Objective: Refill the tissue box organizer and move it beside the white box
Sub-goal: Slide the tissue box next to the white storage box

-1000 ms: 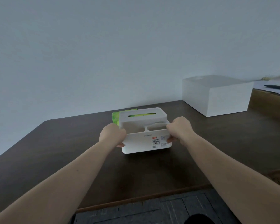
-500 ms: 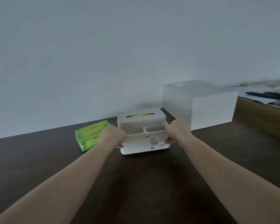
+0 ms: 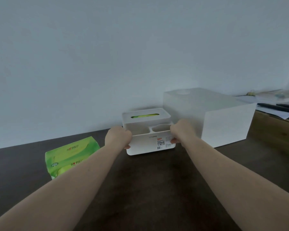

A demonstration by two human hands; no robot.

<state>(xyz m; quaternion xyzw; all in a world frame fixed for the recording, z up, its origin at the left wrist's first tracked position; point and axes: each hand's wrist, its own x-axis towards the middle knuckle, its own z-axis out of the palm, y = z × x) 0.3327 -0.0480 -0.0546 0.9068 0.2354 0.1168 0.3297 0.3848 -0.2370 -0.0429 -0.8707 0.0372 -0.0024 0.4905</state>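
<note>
Both hands, left (image 3: 118,136) and right (image 3: 182,130), clamped on the organizer (image 3: 148,139) ends as the grip. Organizer just left of the white box (image 3: 223,117), green showing in its slot. Best kept level, slid in snug on the bench (image 3: 148,189).

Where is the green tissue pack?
The soft green tissue pack lies on the dark brown table, left of the white plastic organizer, beside the left forearm.
</note>
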